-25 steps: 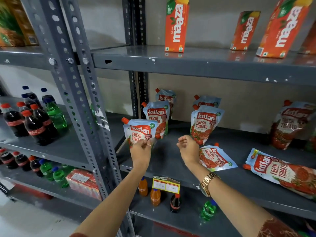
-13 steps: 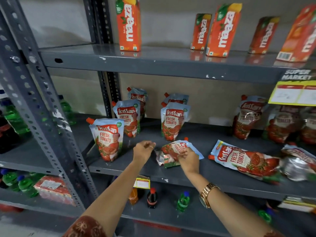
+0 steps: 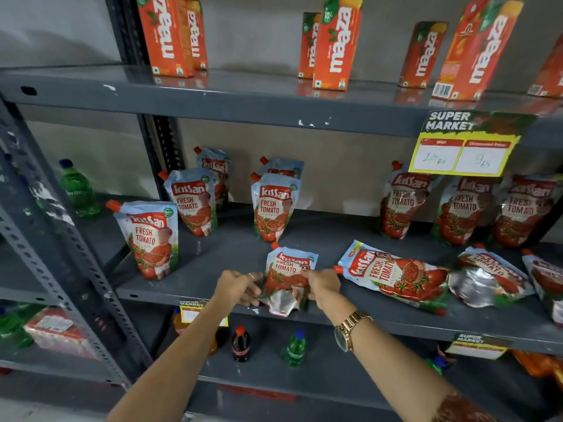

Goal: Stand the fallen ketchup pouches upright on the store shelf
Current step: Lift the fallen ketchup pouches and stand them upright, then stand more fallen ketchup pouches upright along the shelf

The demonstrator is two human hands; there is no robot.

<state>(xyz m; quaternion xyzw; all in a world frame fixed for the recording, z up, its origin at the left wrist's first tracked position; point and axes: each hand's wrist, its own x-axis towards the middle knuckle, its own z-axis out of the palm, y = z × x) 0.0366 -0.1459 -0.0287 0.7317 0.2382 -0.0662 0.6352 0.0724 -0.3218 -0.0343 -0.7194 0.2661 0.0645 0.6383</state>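
Two hands were on one ketchup pouch (image 3: 288, 274) at the front edge of the middle shelf (image 3: 350, 313), and that was the whole action in the head view. The left hand (image 3: 239, 286) pinched the pouch's lower left edge, fingers closed on it, a ring showing on one finger. The right hand (image 3: 323, 284) clamped on the right side of the same pouch, with a gold watch (image 3: 350, 330) on that wrist. The pouch was tipped up off the shelf, orange cap at the top left, its silvery bottom gusset crumpled and hanging over the shelf lip, so not really standing.

Just to the right, a fallen pouch (image 3: 396, 275) lay flat with its cap pointing left, almost touching the right hand. Past it a second fallen pouch (image 3: 490, 277) was on its back with the shiny base facing the camera, and a third one (image 3: 547, 281) was cut off by the frame edge.

Plenty were upright: a front-left pouch (image 3: 149, 239) near the post, a pouch behind it (image 3: 193, 202), a middle pouch (image 3: 274, 207) directly behind the one in the hands, and a row of three at the back right (image 3: 457, 205).

The top shelf carried orange juice cartons (image 3: 336, 44), and a yellow price tag (image 3: 463, 147) hung from its edge. Below, a cola bottle (image 3: 240, 344) and a green bottle (image 3: 295, 348) stood on the lower shelf.
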